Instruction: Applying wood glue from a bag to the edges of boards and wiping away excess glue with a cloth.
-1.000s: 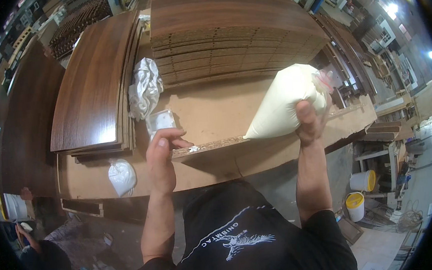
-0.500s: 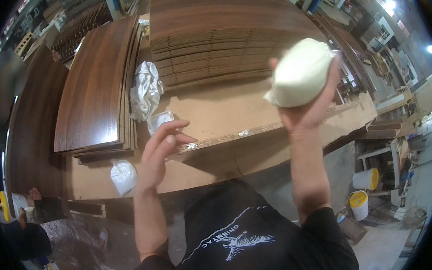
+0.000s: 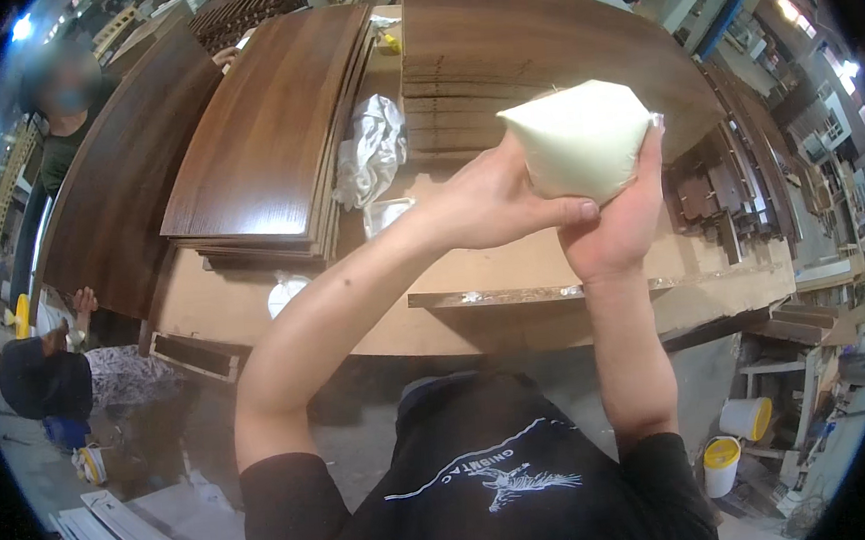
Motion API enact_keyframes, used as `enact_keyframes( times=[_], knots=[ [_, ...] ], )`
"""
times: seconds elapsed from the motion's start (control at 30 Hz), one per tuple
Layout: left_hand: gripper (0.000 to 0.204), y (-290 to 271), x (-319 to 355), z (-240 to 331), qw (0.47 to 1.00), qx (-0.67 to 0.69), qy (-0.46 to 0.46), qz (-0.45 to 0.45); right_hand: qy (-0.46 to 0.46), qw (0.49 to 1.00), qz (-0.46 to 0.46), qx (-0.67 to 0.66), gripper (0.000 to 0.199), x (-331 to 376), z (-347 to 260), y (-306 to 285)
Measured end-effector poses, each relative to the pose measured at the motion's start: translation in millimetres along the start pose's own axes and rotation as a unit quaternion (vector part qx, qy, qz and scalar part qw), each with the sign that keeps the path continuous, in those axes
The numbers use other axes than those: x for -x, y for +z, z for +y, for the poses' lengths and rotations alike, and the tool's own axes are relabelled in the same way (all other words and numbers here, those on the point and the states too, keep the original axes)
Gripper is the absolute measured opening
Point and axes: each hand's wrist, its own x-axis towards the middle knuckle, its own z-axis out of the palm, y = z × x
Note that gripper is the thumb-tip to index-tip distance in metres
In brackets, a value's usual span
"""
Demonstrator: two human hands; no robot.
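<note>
Between my two hands, above the workbench, is a full plastic bag [image 3: 584, 144] of pale cream-coloured material. My right hand [image 3: 618, 227] cups it from below and along its right side. My left hand [image 3: 507, 194] grips its left side, the thumb lying across the lower front; its other fingers are mostly hidden behind the bag. Below them a narrow board [image 3: 515, 295] with a rough chipboard edge lies on the light brown bench top [image 3: 512, 262]. A smaller white bag [image 3: 287, 292] rests on the bench, partly covered by my left forearm.
Dark brown wood panels are stacked at left [image 3: 267, 131] and at the back [image 3: 556, 21]. Crumpled white plastic [image 3: 372, 149] lies between the stacks. At far left, people are beside an upright dark panel [image 3: 125, 181]. White buckets with yellow lids [image 3: 721, 453] stand low on the right.
My left hand has moved right and up from over the bench and taken hold of the bag that my right hand was holding alone. The view has shifted left.
</note>
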Motion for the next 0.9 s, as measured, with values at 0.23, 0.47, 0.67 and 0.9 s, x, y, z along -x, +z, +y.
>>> enact_keyframes(
  times=[0.23, 0.47, 0.67, 0.9],
  knots=[
    [0.057, -11, -7, 0, 0.992, 0.088, 0.071, 0.065, 0.027, 0.999, -0.041, 0.008, 0.048, -15, 13, 0],
    [0.050, -49, 23, -63, 0.952, 0.234, -0.083, 0.178, 0.021, 0.975, -0.030, 0.217, 0.064, -22, 13, -21],
    [0.053, -55, 69, -179, 0.929, 0.042, -0.147, 0.337, 0.015, 0.963, -0.005, 0.268, 0.072, -20, 3, -18],
    [0.063, -45, 94, -256, 0.866, -0.228, -0.259, 0.361, 0.066, 0.943, -0.095, 0.311, 0.064, -34, 12, -13]
  ],
)
